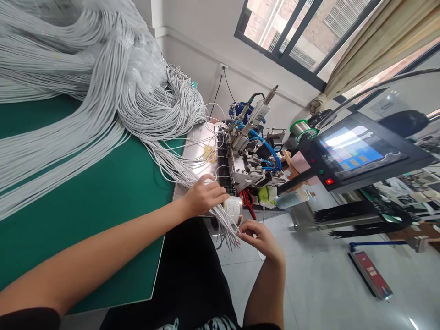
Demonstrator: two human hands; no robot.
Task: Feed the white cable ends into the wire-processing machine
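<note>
A bundle of thin white cables runs off the green table and over a metal plate, its loose ends hanging past the plate's front edge. Across this bundle lies my left hand, fingers curled over the cables close to the machine. My right hand is lower and to the right, thumb and index finger pinched on the end of one white cable. A bench machine with metal cylinders and blue air hoses stands just beyond my left hand, and several single cables run to its black front rail.
More white cables, partly in clear plastic, are heaped on the green table. A touchscreen on an arm and a wire spool stand right of the machine. Near my hands are a white roll and red-handled tool.
</note>
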